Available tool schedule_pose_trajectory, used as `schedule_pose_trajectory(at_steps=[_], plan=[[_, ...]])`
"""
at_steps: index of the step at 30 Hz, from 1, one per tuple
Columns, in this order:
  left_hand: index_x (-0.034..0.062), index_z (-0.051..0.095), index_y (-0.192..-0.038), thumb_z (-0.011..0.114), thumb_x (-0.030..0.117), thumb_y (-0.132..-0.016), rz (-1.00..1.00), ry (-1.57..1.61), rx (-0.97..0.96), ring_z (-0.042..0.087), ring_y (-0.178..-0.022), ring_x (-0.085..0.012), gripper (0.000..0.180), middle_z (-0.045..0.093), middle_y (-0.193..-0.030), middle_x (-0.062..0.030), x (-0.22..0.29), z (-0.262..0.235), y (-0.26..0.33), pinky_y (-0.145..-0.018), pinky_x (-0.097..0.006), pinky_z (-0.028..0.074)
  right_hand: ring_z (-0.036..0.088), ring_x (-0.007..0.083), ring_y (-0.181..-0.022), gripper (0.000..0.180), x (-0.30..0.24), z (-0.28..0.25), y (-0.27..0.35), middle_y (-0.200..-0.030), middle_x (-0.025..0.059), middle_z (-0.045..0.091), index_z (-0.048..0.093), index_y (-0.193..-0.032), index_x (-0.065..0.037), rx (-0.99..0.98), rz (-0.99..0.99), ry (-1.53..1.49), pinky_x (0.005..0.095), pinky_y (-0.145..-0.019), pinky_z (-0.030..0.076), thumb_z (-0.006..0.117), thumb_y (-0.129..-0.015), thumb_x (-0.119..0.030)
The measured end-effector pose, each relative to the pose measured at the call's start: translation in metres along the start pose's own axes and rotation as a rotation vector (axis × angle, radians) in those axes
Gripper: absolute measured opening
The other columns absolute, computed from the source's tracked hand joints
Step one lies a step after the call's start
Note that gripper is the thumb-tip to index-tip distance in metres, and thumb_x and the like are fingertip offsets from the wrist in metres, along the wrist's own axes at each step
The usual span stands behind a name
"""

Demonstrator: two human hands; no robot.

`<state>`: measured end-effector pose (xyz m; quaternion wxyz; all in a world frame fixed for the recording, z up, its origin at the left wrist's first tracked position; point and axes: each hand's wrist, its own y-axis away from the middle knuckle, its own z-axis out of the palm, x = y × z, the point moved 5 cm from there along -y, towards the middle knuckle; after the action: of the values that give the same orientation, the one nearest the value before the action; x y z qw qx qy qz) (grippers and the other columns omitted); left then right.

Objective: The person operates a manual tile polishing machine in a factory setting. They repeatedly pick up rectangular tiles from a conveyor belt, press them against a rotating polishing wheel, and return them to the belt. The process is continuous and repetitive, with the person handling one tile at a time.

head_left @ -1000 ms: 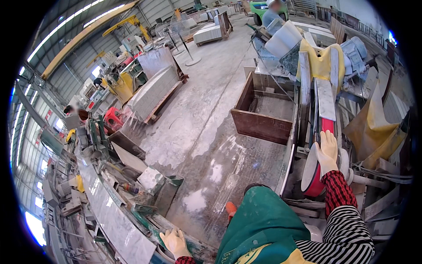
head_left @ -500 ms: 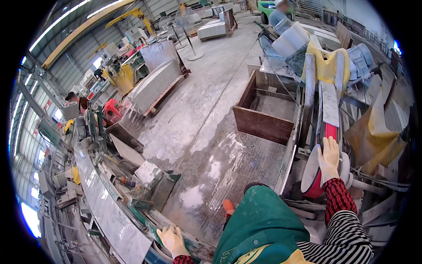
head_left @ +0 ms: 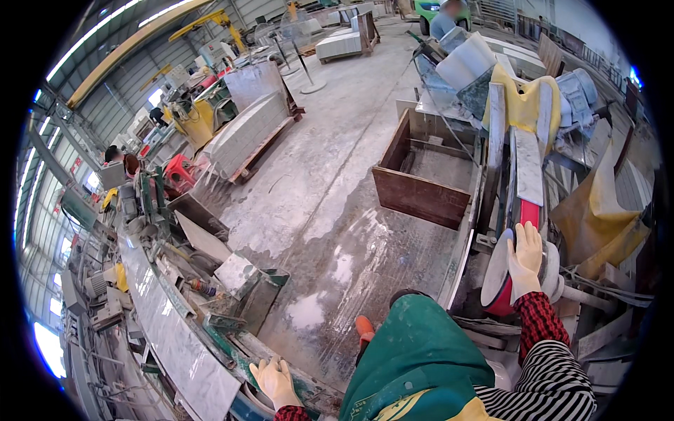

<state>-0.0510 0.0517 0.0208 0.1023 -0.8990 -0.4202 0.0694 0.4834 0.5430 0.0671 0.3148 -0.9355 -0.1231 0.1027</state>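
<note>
My right hand [head_left: 525, 258], in a pale glove, lies flat on a red-rimmed round wheel [head_left: 498, 281] of the stone-cutting machine on my right. A long grey slab strip [head_left: 528, 165] runs away from the wheel toward a yellow guard [head_left: 523, 105]. My left hand [head_left: 275, 380], also gloved, rests with fingers apart on the green edge of a long machine bed [head_left: 232, 344] at my lower left, beside a pale marble slab [head_left: 175, 337]. I wear a green apron [head_left: 414, 358] and a striped sleeve.
A wet concrete floor [head_left: 330, 182] runs up the middle. A brown open wooden box [head_left: 421, 189] stands right of it. Grey stone slabs on a pallet [head_left: 246, 133] and another person [head_left: 116, 158] are at the left. Someone else stands far back [head_left: 446, 17].
The view has tilted slightly, shifting the scene. Both hands stay where they were, right on the wheel, left on the machine bed.
</note>
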Motion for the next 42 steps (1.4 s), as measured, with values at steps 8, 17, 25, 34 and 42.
schedule_pose_trajectory(at_steps=[8,17,25,34,42], plan=[[0.0079,0.079,-0.109,0.071,0.017,-0.088,-0.001,0.11,-0.007,0.06,-0.107,-0.0301,0.023,0.065,-0.102,-0.0125,-0.007,0.012,0.001,-0.108,-0.039,0.044,0.055,0.0449,-0.132,0.051,-0.005,-0.008,0.007,-0.141,0.0264,0.06,0.064,-0.132,0.0,-0.004,-0.01,-0.017,0.0531,-0.116,0.041,0.078,-0.085,-0.014],[-0.0006,0.075,-0.114,0.065,0.014,-0.094,-0.035,0.136,-0.101,0.062,-0.107,-0.0282,0.026,0.063,-0.112,-0.0126,0.004,-0.005,0.0,-0.096,-0.034,0.05,0.053,0.0459,-0.133,0.051,-0.008,-0.009,0.016,-0.142,0.0272,0.059,0.063,-0.133,-0.001,0.006,-0.033,-0.02,0.0549,-0.117,0.04,0.077,-0.085,-0.011],[0.0067,0.081,-0.102,0.074,0.019,-0.086,0.027,0.056,0.037,0.065,-0.096,-0.0345,0.021,0.07,-0.092,-0.0161,0.005,-0.008,0.001,-0.114,-0.043,0.041,0.053,0.0461,-0.132,0.054,-0.02,-0.019,0.019,-0.142,0.0277,0.059,0.063,-0.132,-0.002,0.02,-0.05,-0.027,0.0553,-0.117,0.04,0.079,-0.081,-0.01],[-0.0013,0.074,-0.115,0.066,0.009,-0.092,0.03,0.054,-0.028,0.063,-0.097,-0.0284,0.027,0.061,-0.105,-0.0119,0.004,-0.005,-0.001,-0.089,-0.035,0.051,0.053,0.0488,-0.133,0.055,-0.021,-0.02,0.031,-0.145,0.0284,0.057,0.064,-0.131,-0.003,0.043,-0.061,-0.005,0.0581,-0.118,0.039,0.081,-0.079,-0.011],[0.0075,0.08,-0.101,0.074,0.018,-0.086,0.001,0.078,0.027,0.064,-0.095,-0.0334,0.02,0.067,-0.092,-0.0139,0.007,-0.007,0.001,-0.107,-0.04,0.042,0.052,0.0502,-0.133,0.053,-0.032,-0.03,0.034,-0.147,0.0291,0.056,0.065,-0.131,-0.003,0.03,-0.054,-0.019,0.0587,-0.118,0.038,0.079,-0.08,-0.009]])
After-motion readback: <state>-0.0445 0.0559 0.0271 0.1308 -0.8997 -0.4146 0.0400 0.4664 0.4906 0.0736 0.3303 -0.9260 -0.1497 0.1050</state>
